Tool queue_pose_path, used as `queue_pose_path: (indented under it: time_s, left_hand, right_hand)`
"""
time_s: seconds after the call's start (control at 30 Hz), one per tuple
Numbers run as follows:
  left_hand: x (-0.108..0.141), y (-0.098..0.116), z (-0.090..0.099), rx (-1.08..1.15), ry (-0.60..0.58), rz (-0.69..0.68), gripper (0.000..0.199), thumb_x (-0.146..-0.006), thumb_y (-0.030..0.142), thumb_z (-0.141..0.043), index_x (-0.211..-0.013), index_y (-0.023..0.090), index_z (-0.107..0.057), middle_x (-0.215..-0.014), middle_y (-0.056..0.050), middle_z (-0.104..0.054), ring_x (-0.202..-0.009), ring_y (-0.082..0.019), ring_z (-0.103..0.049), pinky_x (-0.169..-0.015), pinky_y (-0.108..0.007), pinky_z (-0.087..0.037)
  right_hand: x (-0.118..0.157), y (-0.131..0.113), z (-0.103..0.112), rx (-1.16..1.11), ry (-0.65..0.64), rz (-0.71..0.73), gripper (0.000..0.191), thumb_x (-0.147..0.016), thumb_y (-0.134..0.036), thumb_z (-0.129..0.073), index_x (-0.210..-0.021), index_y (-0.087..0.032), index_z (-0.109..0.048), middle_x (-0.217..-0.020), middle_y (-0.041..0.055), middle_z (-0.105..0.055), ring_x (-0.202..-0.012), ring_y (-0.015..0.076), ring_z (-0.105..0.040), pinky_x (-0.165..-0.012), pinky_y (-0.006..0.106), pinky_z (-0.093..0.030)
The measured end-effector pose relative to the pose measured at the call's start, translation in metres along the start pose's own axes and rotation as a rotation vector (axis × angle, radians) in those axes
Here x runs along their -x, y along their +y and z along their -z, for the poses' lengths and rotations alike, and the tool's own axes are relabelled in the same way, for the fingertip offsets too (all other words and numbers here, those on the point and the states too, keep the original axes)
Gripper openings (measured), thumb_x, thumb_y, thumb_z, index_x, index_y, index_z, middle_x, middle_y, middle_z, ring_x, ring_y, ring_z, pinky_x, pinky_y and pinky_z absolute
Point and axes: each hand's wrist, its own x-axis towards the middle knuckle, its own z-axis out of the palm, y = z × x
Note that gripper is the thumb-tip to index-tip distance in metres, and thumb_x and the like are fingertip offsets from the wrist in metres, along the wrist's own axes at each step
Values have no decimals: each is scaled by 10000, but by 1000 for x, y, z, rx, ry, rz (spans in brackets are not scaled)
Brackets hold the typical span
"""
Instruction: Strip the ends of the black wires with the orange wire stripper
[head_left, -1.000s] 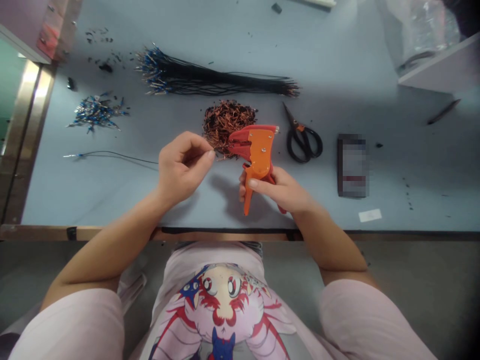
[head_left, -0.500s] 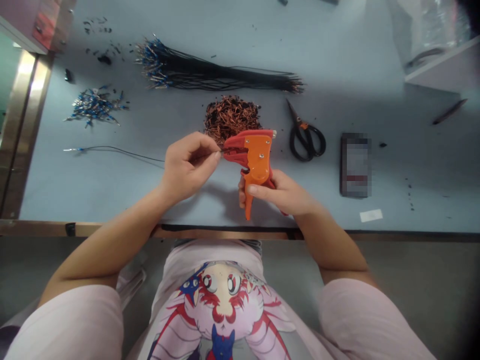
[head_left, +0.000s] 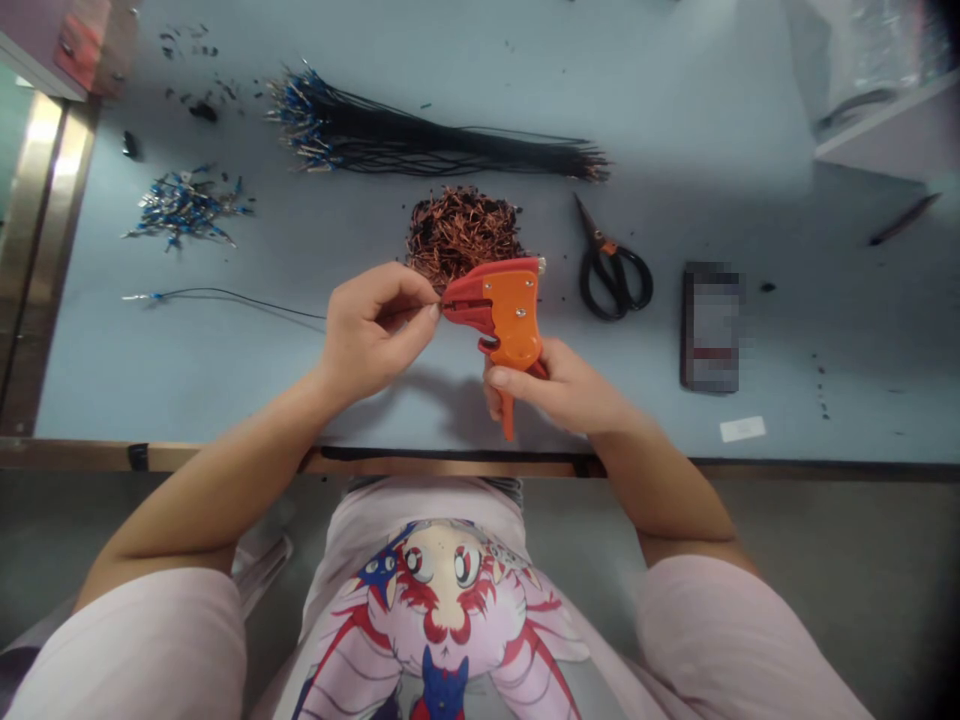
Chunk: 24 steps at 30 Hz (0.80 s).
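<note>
Between the thumb and fingers of my left hand (head_left: 379, 325) is a thin black wire (head_left: 262, 300). It trails left over the table to a blue-collared metal terminal (head_left: 142, 296). The wire's other end is at the jaws of an orange and red wire stripper (head_left: 514, 315), whose jaws look closed; how far the wire reaches in is hidden. My right hand (head_left: 555, 385) is wrapped around the stripper's handles, which are squeezed together. Just behind the jaws lies a heap of copper and black wire scraps (head_left: 465, 230).
Beyond the scraps lies a long bundle of black wires (head_left: 442, 145) with blue terminals. Loose blue terminals (head_left: 187, 208) are piled at left. Black-handled scissors (head_left: 615, 275), a phone (head_left: 710, 325), a white label (head_left: 742, 429) and a pen (head_left: 904, 220) lie to the right.
The stripper's jaws have closed and its handles have come together in my right hand. The tool has shifted slightly left, towards my left hand, which still pinches the wire.
</note>
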Motion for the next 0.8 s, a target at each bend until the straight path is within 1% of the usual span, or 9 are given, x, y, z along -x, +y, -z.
queue_pose_path:
  time_s: [0.1,0.23,0.37,0.47,0.63,0.7,0.8]
  left_hand:
    - [0,0,0,-9,6,-12,86,-787,91,-631,-761,172,-626,-668,35,-617,-541,-51,-484,-478,-182,-338]
    - [0,1,-1,-7,3,-14,98,-780,71,-629,-764,166,-617,-650,46,-597,-526,-38,-472,-467,-160,-324]
    - [1,3,0,-13,5,-7,93,-786,74,-631,-769,166,-620,-633,53,-577,-508,-33,-456,-454,-145,-323]
    - [1,6,2,-27,-4,-4,83,-796,92,-627,-766,169,-626,-600,58,-533,-487,-35,-419,-437,-150,-303]
    - [1,8,4,-52,-26,-13,80,-813,125,-617,-751,175,-619,-565,64,-493,-453,-39,-375,-433,-179,-295]
    - [1,6,4,-71,-21,-16,72,-819,140,-621,-759,179,-621,-563,64,-494,-447,-41,-371,-435,-185,-298]
    - [0,2,4,-78,-1,-27,63,-811,145,-638,-765,185,-623,-581,61,-520,-457,-44,-387,-441,-187,-307]
  right_hand:
    - [0,0,-1,-2,2,-12,471,-887,-596,-679,-690,-174,-613,-608,16,-636,-500,128,-618,-497,252,-521]
    - [-2,5,-4,-38,52,5,482,-902,-569,-671,-631,-186,-559,-525,-17,-578,-454,103,-559,-446,224,-486]
    - [-3,8,-7,-75,87,-9,494,-889,-560,-687,-601,-190,-530,-477,-36,-548,-398,90,-518,-379,206,-455]
    - [-3,9,-9,-75,96,-8,502,-888,-549,-694,-583,-190,-521,-453,-43,-528,-365,86,-502,-348,202,-446]
    - [-1,8,-9,-47,123,-15,526,-909,-541,-671,-552,-202,-485,-417,-52,-487,-318,78,-459,-296,197,-389]
    - [-2,8,-8,-61,97,-6,496,-891,-537,-696,-579,-194,-520,-454,-38,-521,-357,90,-504,-331,205,-436]
    - [-4,7,-4,-153,34,15,405,-827,-530,-771,-743,-171,-605,-614,1,-626,-518,135,-631,-465,250,-570]
